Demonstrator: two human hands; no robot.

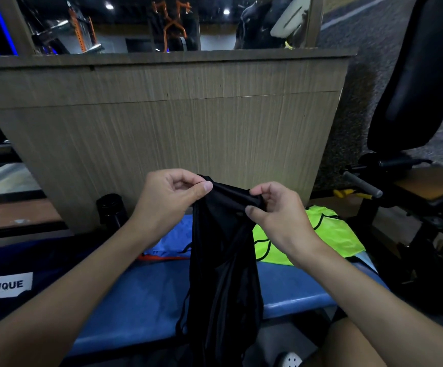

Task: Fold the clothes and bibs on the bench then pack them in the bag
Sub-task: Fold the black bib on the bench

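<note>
Hanging limp, black garment pinched by both hands.

**Dim Gym Light, Wide-Angle Warp**

Dim overall, lit softly from overhead; two ceiling lights show as small white glare spots in the mirror up top. The left hand and right hand are evenly lit and sharp. The black garment sinks into near-featureless dark, while the yellow bib glows. A pale sheen runs along the blue table edge. The wooden panel bows with lens distortion, and the floor at upper right smears.
</note>
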